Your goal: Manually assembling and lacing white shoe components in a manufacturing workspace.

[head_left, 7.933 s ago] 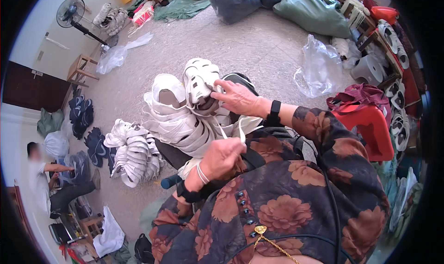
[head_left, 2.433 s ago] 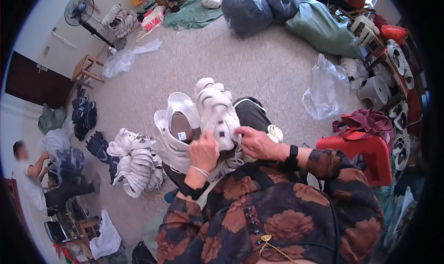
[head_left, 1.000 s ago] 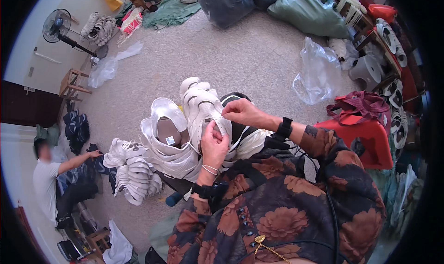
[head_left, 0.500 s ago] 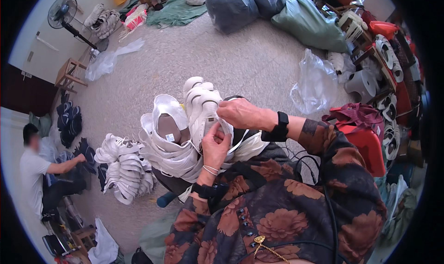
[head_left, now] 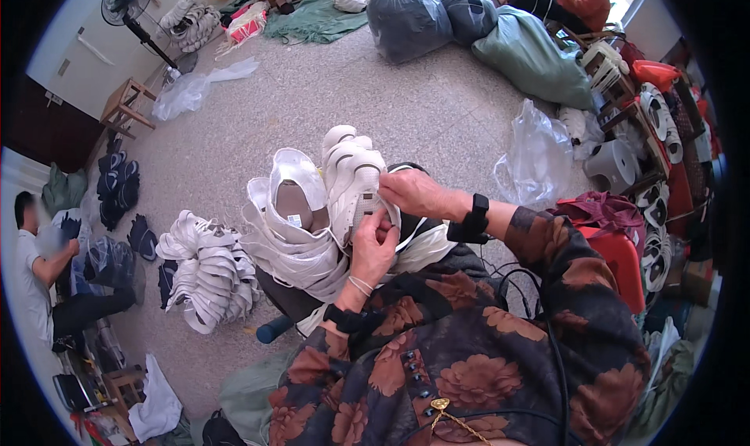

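A white shoe upper lies across my lap, at the near end of a row of nested white uppers. My left hand is closed on its near edge, the thumb and fingertips pressed together. At the upper's right edge my right hand makes a pinch; whatever thin thing sits between those fingertips is too small to name. Just left of them rests a stack of white shoe uppers, the top one open with a grey-brown lining and a small white label. White strips hang to the right, below my right hand.
On the floor at left lies a pile of white uppers; beyond it a person sits handling dark blue pieces. Stuffed bags stand far off. Clear plastic and a red stool are at right. A fan stands far left.
The view has shifted slightly. Both my hands keep to the same upper, nearly in the same pose. The person at left has raised a hand with a dark blue piece.
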The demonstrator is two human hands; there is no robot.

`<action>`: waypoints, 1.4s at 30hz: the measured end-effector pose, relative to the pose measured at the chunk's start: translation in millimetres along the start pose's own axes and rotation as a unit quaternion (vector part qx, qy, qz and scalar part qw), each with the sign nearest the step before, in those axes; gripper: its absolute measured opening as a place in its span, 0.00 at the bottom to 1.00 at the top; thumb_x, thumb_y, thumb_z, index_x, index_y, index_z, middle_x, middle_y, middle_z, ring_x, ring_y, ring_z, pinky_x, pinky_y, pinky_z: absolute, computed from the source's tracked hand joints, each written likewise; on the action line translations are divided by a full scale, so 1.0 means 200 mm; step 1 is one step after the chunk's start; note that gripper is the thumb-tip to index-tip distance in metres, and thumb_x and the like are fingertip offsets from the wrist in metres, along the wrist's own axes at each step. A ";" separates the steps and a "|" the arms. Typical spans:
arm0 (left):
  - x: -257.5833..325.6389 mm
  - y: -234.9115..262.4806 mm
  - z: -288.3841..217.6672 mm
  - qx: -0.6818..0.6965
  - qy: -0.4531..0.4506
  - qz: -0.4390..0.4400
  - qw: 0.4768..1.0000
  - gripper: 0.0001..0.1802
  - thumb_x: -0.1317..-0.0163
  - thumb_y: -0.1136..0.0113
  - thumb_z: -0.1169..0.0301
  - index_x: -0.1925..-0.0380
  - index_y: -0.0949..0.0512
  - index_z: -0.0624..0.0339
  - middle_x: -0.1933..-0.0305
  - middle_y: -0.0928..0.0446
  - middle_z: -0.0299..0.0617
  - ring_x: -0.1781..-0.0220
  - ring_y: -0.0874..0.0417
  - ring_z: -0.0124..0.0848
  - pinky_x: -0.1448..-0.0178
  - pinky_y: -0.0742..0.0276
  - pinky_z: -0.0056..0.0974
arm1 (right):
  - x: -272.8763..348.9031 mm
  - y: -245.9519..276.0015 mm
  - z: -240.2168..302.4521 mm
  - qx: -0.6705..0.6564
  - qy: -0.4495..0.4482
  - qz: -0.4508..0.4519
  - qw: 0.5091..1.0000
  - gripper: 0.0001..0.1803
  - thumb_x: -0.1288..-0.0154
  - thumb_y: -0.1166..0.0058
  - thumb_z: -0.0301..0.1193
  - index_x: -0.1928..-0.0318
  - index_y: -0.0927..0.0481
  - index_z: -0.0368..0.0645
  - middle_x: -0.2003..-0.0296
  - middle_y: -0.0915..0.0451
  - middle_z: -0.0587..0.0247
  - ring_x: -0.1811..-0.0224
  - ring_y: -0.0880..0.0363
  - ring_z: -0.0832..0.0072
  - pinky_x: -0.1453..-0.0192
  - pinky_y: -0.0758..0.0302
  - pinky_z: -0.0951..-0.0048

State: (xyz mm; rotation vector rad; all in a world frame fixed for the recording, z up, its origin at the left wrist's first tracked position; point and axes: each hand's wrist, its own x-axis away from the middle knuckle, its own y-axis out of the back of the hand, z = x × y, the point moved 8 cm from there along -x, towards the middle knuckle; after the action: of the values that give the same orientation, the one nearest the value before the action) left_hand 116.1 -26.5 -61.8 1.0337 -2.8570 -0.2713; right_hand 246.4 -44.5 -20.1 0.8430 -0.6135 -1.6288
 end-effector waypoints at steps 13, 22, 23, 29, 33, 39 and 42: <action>-0.02 0.03 0.06 0.138 0.119 -0.008 0.983 0.15 0.24 0.52 0.67 0.57 0.24 0.71 0.66 0.18 0.46 0.75 0.15 0.31 0.72 0.20 0.32 | 0.00 -0.04 0.11 0.096 0.014 0.204 0.974 0.13 0.39 0.51 0.33 0.71 0.23 0.34 0.78 0.22 0.44 0.72 0.20 0.47 0.66 0.25 0.51; 0.01 0.22 -0.14 0.164 0.092 -0.014 0.982 0.14 0.26 0.52 0.66 0.71 0.27 0.60 0.80 0.33 0.34 0.84 0.29 0.24 0.78 0.21 0.37 | 0.05 0.01 0.04 -0.067 -0.043 0.006 0.997 0.13 0.38 0.46 0.32 0.58 0.28 0.37 0.80 0.26 0.50 0.74 0.23 0.51 0.69 0.30 0.55; 0.02 0.30 -0.21 0.232 0.073 -0.028 0.969 0.14 0.26 0.52 0.65 0.71 0.28 0.58 0.81 0.36 0.32 0.85 0.33 0.20 0.77 0.20 0.36 | 0.07 -0.02 -0.04 -0.080 -0.092 0.024 0.992 0.15 0.38 0.45 0.29 0.53 0.31 0.39 0.79 0.27 0.56 0.75 0.24 0.62 0.70 0.31 0.61; 0.03 0.69 -0.33 0.331 0.047 -0.119 0.935 0.14 0.25 0.52 0.61 0.63 0.24 0.59 0.79 0.34 0.31 0.82 0.32 0.23 0.71 0.20 0.35 | 0.12 -0.05 -0.10 -0.258 -0.165 -0.024 0.952 0.13 0.36 0.44 0.29 0.54 0.28 0.37 0.75 0.24 0.62 0.73 0.23 0.73 0.69 0.29 0.66; 0.04 0.31 -0.23 0.183 0.063 0.021 0.981 0.21 0.23 0.52 0.59 0.46 0.24 0.67 0.55 0.20 0.43 0.57 0.17 0.29 0.52 0.17 0.39 | 0.18 -0.05 0.05 -0.600 -0.196 0.031 0.775 0.08 0.28 0.47 0.27 0.52 0.24 0.38 0.63 0.18 0.67 0.63 0.18 0.80 0.62 0.20 0.78; 0.12 0.07 -0.25 0.146 0.079 0.171 0.971 0.14 0.25 0.51 0.71 0.46 0.22 0.67 0.69 0.20 0.34 0.70 0.20 0.21 0.62 0.23 0.27 | 0.16 0.31 -0.07 -0.745 -0.153 -0.101 0.641 0.15 0.26 0.49 0.29 0.42 0.26 0.41 0.45 0.21 0.59 0.45 0.19 0.68 0.46 0.19 0.65; 0.14 0.14 -0.21 0.168 0.118 0.164 0.965 0.13 0.25 0.48 0.70 0.50 0.20 0.66 0.75 0.23 0.33 0.78 0.26 0.17 0.71 0.27 0.24 | 0.26 0.47 -0.33 -0.712 -0.163 -0.240 0.640 0.20 0.29 0.46 0.30 0.39 0.28 0.43 0.46 0.20 0.59 0.47 0.19 0.68 0.49 0.19 0.64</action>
State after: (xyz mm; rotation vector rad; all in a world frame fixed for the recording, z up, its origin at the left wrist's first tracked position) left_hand 84.0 -29.5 -14.9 0.5607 -2.8416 0.3499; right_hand 350.6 -112.1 1.6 -0.5660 0.8048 -2.0751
